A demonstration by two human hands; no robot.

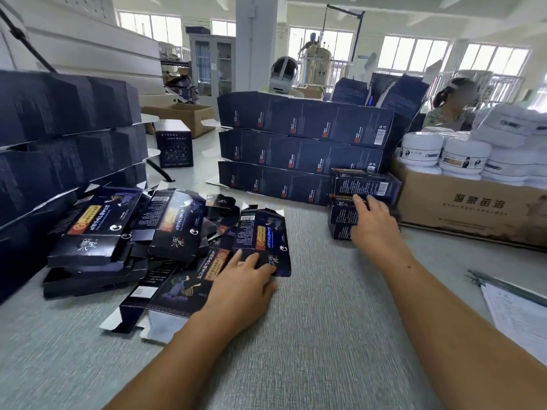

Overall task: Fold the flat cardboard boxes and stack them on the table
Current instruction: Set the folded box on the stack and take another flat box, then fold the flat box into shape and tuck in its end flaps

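Observation:
A loose heap of flat dark printed cardboard boxes (124,241) lies on the grey table (325,335) at the left. My left hand (242,287) rests with straight fingers on one flat box (263,232) at the heap's right edge. To the right, a small stack of folded dark boxes (364,184) stands against a brown carton. My right hand (374,223) reaches to that stack, fingers spread against the middle box; how far they curl round it is hidden.
Tall rows of folded dark boxes stand at the far left (59,137) and across the middle back (296,149). A brown carton (473,208) with white jars (461,155) is at the right. A clipboard with papers (515,309) lies at the right edge. Two people sit behind.

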